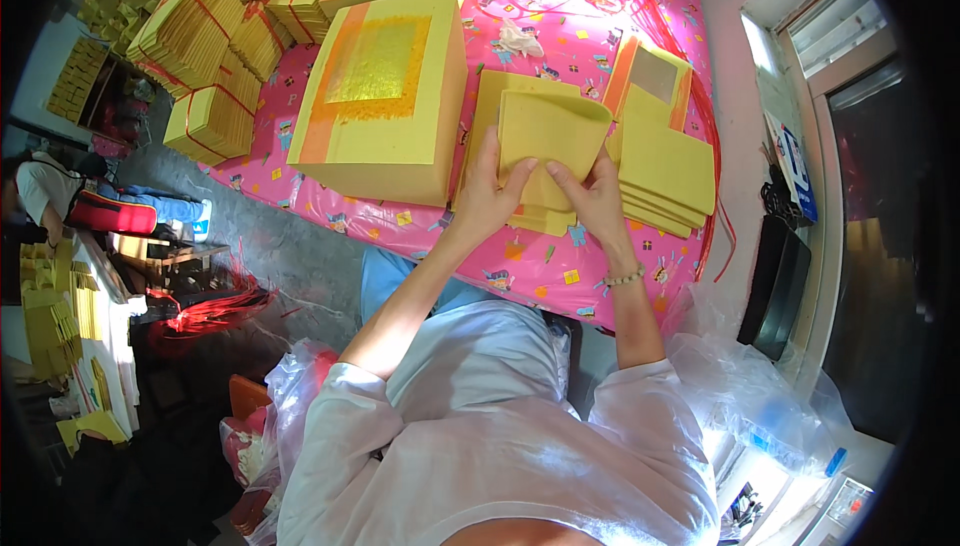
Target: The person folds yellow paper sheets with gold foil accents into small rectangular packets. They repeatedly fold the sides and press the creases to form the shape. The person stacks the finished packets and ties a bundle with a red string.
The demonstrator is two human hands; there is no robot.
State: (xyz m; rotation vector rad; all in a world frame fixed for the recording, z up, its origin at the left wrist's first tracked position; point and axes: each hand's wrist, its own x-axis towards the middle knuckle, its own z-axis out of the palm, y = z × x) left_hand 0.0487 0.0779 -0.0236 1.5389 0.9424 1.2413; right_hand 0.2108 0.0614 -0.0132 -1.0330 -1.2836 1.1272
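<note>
On the pink-covered table (540, 271), a big yellow paper block (380, 96) stands flat, apparently still to do; red-tied bundles (212, 121) look finished; a layered paper pile (667, 176) sits right. Between, left hand (487, 192) and right hand (599, 198) grip bent-over yellow paper (550, 131), seemingly half-folded.

Grey floor (315, 256), dark window (880, 216)

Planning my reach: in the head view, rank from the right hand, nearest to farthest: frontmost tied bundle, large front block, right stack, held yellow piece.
1. Held yellow piece: in the right hand.
2. Right stack: just rightward.
3. Large front block: to the left.
4. Frontmost tied bundle: far left, beyond the block.
</note>
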